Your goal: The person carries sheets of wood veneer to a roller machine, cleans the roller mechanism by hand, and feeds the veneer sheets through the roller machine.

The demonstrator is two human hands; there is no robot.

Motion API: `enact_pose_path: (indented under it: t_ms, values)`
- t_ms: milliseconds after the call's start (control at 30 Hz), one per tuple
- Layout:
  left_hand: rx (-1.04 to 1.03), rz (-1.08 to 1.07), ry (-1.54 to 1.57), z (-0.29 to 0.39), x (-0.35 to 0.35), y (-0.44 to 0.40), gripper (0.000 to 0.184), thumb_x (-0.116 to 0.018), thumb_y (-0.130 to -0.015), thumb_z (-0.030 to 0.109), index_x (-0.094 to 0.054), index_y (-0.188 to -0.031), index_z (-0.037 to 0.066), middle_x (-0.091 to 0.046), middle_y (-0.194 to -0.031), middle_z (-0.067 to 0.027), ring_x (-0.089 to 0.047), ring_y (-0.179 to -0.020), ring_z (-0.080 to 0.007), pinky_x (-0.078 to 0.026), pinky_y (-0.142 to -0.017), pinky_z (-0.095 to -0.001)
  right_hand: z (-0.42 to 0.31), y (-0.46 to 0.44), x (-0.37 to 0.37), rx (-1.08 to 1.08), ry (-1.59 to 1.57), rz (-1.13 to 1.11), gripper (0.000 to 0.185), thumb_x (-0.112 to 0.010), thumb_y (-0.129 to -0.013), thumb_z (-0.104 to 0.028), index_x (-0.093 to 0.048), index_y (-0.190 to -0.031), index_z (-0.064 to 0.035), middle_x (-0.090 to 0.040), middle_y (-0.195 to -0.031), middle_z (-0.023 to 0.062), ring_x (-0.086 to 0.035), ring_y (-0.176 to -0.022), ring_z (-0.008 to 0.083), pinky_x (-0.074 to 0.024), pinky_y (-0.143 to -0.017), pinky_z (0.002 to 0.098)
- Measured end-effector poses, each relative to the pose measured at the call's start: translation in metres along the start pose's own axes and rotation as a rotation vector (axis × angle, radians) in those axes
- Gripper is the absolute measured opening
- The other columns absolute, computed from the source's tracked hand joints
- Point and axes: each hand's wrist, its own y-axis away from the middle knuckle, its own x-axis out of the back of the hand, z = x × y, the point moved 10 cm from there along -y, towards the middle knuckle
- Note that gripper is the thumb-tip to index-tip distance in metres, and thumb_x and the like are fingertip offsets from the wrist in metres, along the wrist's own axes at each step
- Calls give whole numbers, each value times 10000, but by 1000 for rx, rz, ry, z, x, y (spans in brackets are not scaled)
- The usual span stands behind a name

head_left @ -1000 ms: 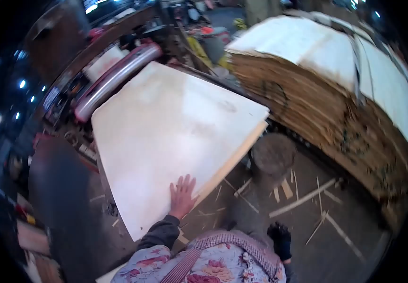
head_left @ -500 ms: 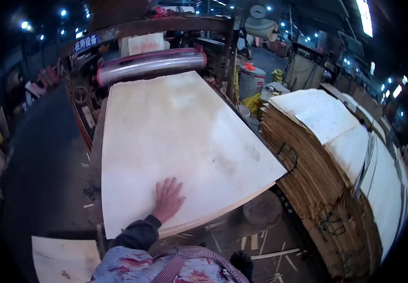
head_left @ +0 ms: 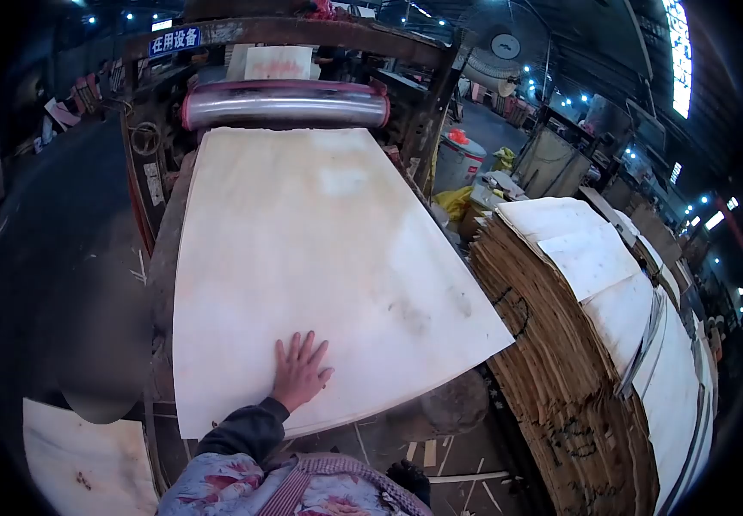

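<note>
My left hand lies palm down with its fingers spread on a large pale wood veneer sheet, close to its near edge. The sheet lies flat and reaches away to a shiny metal roller with pink ends. Its far edge is right at the roller, and I cannot tell whether they touch. At the bottom, beside my patterned apron, a dark shape shows that may be my right sleeve or a gloved right hand; its fingers cannot be made out.
A tall stack of brown-edged veneer with pale sheets on top stands to the right. Another pale sheet lies low at the left. Wood scraps litter the floor near a round stump-like block. Behind stands a lidded drum.
The view has turned and tilted, so the roller looks more level and the veneer stack sits lower. My left hand stays flat on the sheet, fingers a little more spread.
</note>
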Motion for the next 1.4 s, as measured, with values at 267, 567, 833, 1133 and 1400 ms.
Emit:
enact_pose_path:
  t_ms: [267, 567, 833, 1133, 1400]
  values:
    - [-12, 24, 22, -3, -4, 0, 572, -552, -891, 433, -473, -1371, 131, -336, -1482, -172, -250, -1385, -397, -105, -1087, -664, 13, -3, 6, -32, 230, -2, 269, -532, -886, -369, -603, -1001, -138, -591, -858, 77, -582, -825, 279, -480, -755, 438]
    - [19, 2, 124, 1, 0, -6, 536, -612, -855, 335, -502, -1326, 105, -348, -1476, -172, -242, -1390, -402, -113, -1099, -648, 60, 72, 159, 31, 1673, 83, 298, -548, -861, -413, -633, -997, -161, -633, -859, 79, -622, -816, 300, -508, -723, 456]
    - [3, -68, 31, 18, -9, -6, 524, -604, -868, 266, -483, -1338, 68, -352, -1473, -182, -262, -1388, -374, -131, -1122, -588, 159, 135, 232, -56, 1950, 209, 329, -551, -809, -485, -661, -948, -208, -666, -877, 62, -651, -820, 315, -531, -696, 475]
    - [-98, -367, 175, 61, -42, -29, 516, -574, -912, 338, -489, -1366, 108, -344, -1490, -169, -281, -1374, -387, -236, -1056, -625, 185, 151, 196, 341, 1755, 528, 298, -496, -899, -372, -658, -1052, -174, -639, -1097, 83, -603, -1045, 293, -490, -883, 428]
    - [-675, -350, 556, 263, -14, 2, 381, -586, -902, 217, -595, -1229, 22, -527, -1329, -201, -381, -1294, -435, -300, -1077, -510, 305, 227, 241, -76, 1635, 657, 242, -525, -885, -363, -642, -976, -172, -625, -1054, 48, -591, -1019, 261, -488, -872, 411]
